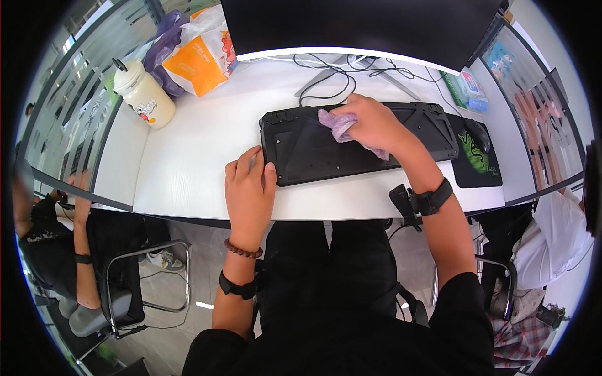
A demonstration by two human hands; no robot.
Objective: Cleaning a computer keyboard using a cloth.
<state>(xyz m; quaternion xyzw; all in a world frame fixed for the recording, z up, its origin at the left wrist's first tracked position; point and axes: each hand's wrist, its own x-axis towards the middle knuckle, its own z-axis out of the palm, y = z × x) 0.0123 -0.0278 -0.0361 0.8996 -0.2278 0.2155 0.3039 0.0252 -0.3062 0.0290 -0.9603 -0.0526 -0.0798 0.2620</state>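
A black keyboard [305, 145] lies upside down on the white desk, its underside with screws and moulded ridges facing up. My right hand [371, 122] grips a crumpled purple cloth [339, 124] and presses it on the keyboard's underside, near the middle. Part of the cloth is hidden under that hand. At the keyboard's left end, my left hand [249, 188] rests on the desk with its fingertips and thumb against the edge. The thumb stands apart from the fingers, which are not wrapped around the keyboard.
A monitor [367, 28] stands at the back above tangled black cables [348, 89]. On the right, a mouse [477, 136] sits on a mouse pad [475, 164], with wipes packs [470, 91] behind. A cream bottle [148, 101] and bags [200, 61] occupy the left. Partitions flank the desk; people sit on both sides.
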